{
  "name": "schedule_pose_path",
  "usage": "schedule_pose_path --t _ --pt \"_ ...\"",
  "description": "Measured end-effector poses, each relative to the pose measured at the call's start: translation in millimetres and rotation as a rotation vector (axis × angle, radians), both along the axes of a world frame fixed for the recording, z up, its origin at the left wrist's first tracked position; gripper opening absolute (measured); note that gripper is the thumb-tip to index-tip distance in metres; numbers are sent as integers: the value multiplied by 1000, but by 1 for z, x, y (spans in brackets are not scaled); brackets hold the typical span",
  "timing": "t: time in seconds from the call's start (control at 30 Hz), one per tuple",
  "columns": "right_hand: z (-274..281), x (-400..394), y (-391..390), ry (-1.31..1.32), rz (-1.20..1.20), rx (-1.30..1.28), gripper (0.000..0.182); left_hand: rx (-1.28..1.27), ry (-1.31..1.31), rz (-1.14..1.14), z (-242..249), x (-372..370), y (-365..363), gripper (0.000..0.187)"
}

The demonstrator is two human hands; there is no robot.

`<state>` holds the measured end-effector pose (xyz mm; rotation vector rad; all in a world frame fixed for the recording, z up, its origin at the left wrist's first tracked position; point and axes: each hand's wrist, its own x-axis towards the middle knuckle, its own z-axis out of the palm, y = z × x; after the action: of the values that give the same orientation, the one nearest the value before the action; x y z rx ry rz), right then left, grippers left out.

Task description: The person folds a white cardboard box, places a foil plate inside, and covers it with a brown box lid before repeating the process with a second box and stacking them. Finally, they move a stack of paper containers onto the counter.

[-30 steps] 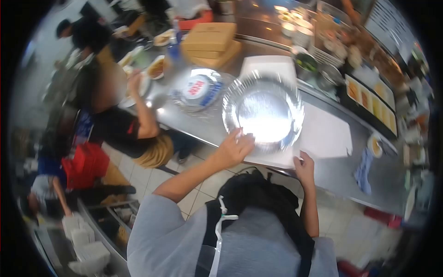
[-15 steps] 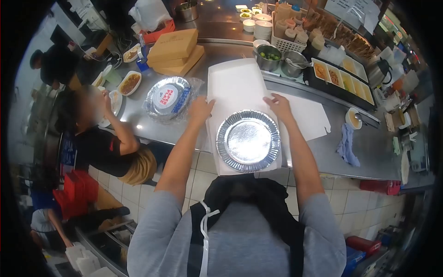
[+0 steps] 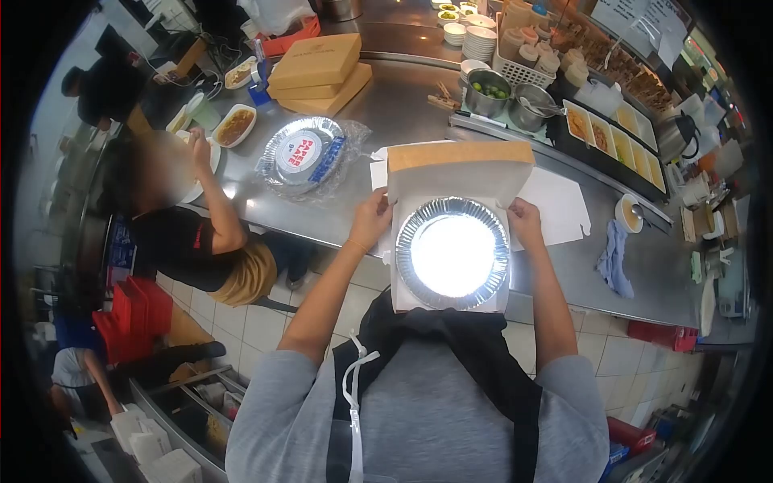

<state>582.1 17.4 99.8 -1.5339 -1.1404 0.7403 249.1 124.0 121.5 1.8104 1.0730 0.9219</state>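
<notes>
A cardboard box (image 3: 451, 179), white inside and brown outside, stands at the counter's near edge with its lid raised at the back. Inside it lies a round silver foil-coated paper plate (image 3: 452, 254) with a fluted rim; glare whitens its middle. My left hand (image 3: 372, 220) grips the box at its left rear corner, fingers curled. On the opposite side, my right hand (image 3: 526, 224) is closed on the right rear corner. White cardboard (image 3: 557, 208) lies flat under and beside the box. To the left, a plastic-wrapped pack of paper plates (image 3: 302, 157) rests on the counter.
Brown boxes (image 3: 318, 68) are stacked at the back left. Behind the box are a pot of green limes (image 3: 487, 92), sauce bottles and a black tray of toppings (image 3: 616, 149). A blue cloth (image 3: 615, 259) and bowl (image 3: 629, 213) lie right. A person (image 3: 205, 217) stands at left.
The lid has been folded up from lying flat toward the back, so its sides and brown edge now stand up. Both hands have shifted down to the rear corners.
</notes>
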Motion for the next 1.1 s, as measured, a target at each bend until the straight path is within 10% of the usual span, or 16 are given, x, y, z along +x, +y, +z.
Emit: schedule_pose_path --t 0.17,0.23,0.33,0.53,0.6,0.83,1.1 --pt "19 -3 -7 -181 74 -28 10 15 -9 -112 17 11 -4 38" --pt "25 3 -2 -216 101 -170 14 -651 -351 -140 34 10 5 39" --pt "36 7 4 164 134 -336 25 -908 -449 -193 36 5 20 43" --pt "49 -5 -26 181 165 -133 38 -866 -11 -230 58 6 5 49" --pt "75 -17 -45 398 310 -608 50 -826 -76 -328 53 -6 -12 52" --pt "106 -95 -132 416 -226 -809 60 -1251 116 -144 70 -49 -107 51" --pt "84 -96 -87 1089 -235 -284 47 -1243 -544 34 35 -23 -81 39"
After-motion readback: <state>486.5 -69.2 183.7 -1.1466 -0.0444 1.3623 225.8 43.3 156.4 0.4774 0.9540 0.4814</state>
